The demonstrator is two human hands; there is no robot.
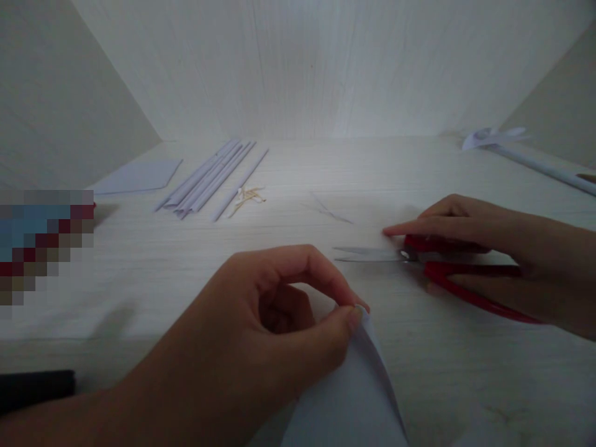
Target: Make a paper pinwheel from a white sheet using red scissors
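Observation:
Between the thumb and index finger of my left hand (pixel 279 323) is pinched the upper corner of a white sheet of paper (pixel 349 397). The paper hangs down toward the bottom edge of the view and looks folded along its right side. My right hand (pixel 503 254) grips red-handled scissors (pixel 447 267), its index finger stretched along them. Their blades point left and stand slightly apart, with nothing between them. The blade tips lie just beyond the pinched corner, apart from the paper.
Several rolled paper tubes (pixel 205 180) lie at the back left, with small yellowish sticks (pixel 249 197) beside them. Thin paper slivers (pixel 330 208) lie mid-table. A flat paper piece (pixel 139 176) is farther left. A paper pinwheel-like shape on a stick (pixel 535 162) rests at back right. A black object (pixel 37 390) is lower left.

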